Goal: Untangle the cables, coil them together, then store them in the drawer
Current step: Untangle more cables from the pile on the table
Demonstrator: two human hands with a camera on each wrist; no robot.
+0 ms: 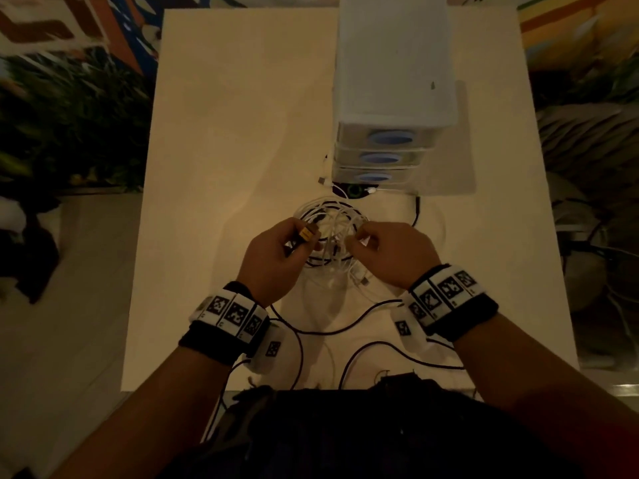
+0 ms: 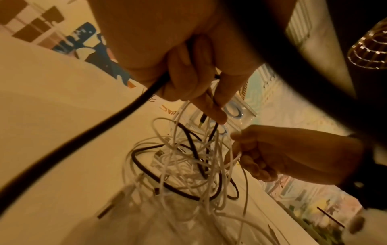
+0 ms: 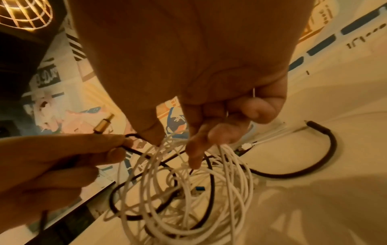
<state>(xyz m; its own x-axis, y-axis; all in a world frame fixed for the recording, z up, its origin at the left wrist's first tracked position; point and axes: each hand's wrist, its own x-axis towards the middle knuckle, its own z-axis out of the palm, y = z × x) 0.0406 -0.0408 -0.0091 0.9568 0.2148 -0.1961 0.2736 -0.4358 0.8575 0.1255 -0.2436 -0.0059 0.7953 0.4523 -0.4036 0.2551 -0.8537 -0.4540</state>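
A tangle of white and black cables [image 1: 332, 233] hangs just above the cream table [image 1: 224, 133], between both hands. My left hand [image 1: 276, 257] pinches a black cable [image 2: 108, 126] near its gold plug [image 1: 306, 233], which sticks up beside the fingers [image 3: 104, 122]. My right hand [image 1: 390, 247] grips several white cable loops [image 3: 188, 174] with curled fingers [image 3: 220, 132]. From the left wrist the tangle [image 2: 188, 165] dangles below the fingers, and the right hand [image 2: 272, 152] holds its side. The white drawer unit [image 1: 390, 81] stands behind, drawers shut.
A black cable end [image 3: 314, 149] curves over the table to the right of the tangle. More black cable [image 1: 328, 330] runs across the table's near part between my wrists. A white plug [image 1: 323, 179] lies at the drawer unit's foot. Patterned floor surrounds the table.
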